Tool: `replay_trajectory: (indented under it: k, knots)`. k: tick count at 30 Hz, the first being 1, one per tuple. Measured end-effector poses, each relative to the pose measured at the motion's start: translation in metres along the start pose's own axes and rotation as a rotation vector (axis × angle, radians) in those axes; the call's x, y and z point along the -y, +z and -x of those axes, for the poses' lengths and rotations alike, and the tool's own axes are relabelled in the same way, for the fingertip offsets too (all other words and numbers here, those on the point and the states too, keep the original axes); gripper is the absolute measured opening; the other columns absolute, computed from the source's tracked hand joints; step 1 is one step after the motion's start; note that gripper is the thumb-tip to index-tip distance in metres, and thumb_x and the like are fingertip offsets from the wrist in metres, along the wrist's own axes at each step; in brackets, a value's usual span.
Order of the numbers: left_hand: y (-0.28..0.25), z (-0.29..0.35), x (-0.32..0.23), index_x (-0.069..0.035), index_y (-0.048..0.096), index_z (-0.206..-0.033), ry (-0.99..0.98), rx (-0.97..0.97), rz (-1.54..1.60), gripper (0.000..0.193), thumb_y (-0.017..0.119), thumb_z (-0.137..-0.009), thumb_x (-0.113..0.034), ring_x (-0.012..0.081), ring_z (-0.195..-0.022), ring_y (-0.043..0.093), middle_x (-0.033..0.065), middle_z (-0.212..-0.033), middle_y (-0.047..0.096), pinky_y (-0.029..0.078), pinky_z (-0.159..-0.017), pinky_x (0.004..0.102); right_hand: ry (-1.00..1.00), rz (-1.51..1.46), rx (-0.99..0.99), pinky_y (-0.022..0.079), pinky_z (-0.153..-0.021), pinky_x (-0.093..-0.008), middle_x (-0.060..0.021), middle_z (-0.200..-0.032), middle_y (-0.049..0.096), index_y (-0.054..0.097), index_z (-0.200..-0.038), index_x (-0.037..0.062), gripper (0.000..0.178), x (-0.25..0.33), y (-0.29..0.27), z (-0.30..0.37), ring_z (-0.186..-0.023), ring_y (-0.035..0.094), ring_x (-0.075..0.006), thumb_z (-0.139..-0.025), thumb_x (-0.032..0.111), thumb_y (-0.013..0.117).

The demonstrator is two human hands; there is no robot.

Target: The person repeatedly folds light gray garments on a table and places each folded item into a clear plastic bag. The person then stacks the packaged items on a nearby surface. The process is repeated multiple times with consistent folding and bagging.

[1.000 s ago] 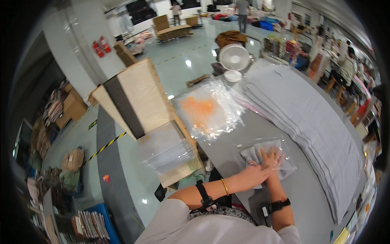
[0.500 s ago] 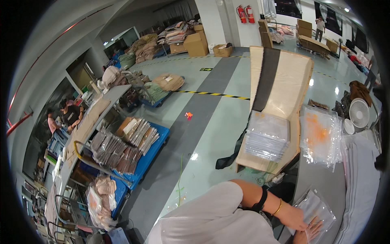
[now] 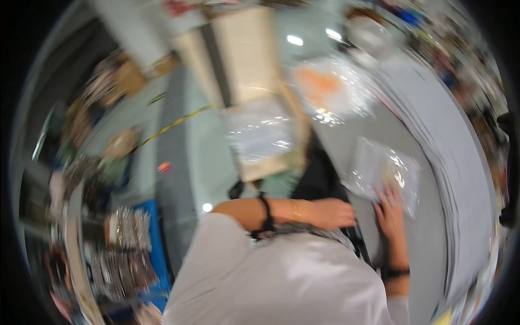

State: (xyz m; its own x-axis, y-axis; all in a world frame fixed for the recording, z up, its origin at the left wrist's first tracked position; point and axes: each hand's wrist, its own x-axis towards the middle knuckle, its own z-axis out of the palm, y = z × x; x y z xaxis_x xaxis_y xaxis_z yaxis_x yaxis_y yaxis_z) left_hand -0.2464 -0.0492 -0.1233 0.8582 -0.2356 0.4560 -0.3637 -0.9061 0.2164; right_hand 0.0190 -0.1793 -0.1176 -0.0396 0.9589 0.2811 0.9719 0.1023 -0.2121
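A flat garment or cloth piece in a clear plastic bag [image 3: 382,172] lies on the grey table [image 3: 428,254]. My right hand [image 3: 391,214] rests on its near edge, fingers spread and open, gripping nothing. My left hand [image 3: 333,213] is at the table's left edge, apart from the bag. Its fingers are curled and nothing shows in them, though the picture is smeared by motion. Beyond the left hand, a stack of clear-bagged flat packets [image 3: 261,132] sits on a padded, cream-coloured stand with a dark stripe [image 3: 246,51].
Clear plastic bags with orange print [image 3: 330,89] lie at the table's far end. A long pile of pale grey cloth [image 3: 460,162] runs along the right side. A white fan [image 3: 368,35] stands far right. At left, a blue cart [image 3: 154,233] carries several bagged packets [image 3: 122,260].
My view has swung to the right and downward. My left hand has come off the bagged packet to the table's left edge; my right hand stays on the packet, its fingers now spread.
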Motion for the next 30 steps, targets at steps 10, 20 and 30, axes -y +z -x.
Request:
replay_trajectory:
  k: [10,20,30]
  knots:
    - [0.004,-0.042,0.012,0.003,0.063,-0.120,-0.067,0.092,0.063,0.037,0.068,-0.094,-0.022,0.0370,-0.119,0.057,0.0199,-0.124,0.061,0.049,-0.102,0.0453,0.234,0.030,-0.034,0.040,-0.107,-0.0526,-0.0044,-0.150,0.059,0.068,-0.138,0.0246,0.044,0.016,-0.003,-0.045,-0.137,0.052,-0.0353,-0.096,0.015,0.067]
    - [0.012,-0.049,0.036,0.012,0.055,-0.140,-0.309,0.089,-0.030,0.072,0.068,-0.096,-0.044,0.0402,-0.144,0.042,0.0273,-0.148,0.052,0.033,-0.124,0.0473,0.377,0.096,-0.009,0.032,-0.113,-0.0607,-0.0072,-0.160,0.047,0.063,-0.146,0.0284,0.046,0.019,0.013,-0.075,-0.147,0.041,-0.0359,-0.100,0.027,0.064]
    - [0.020,-0.048,0.035,0.008,0.055,-0.141,-0.291,0.124,0.062,0.064,0.066,-0.098,-0.037,0.0379,-0.148,0.040,0.0258,-0.153,0.049,0.036,-0.120,0.0462,0.060,-0.112,0.044,0.019,-0.128,-0.0579,-0.0071,-0.167,0.040,0.049,-0.157,0.0166,0.055,-0.006,0.016,-0.108,-0.157,0.032,-0.0306,-0.104,0.033,0.057]
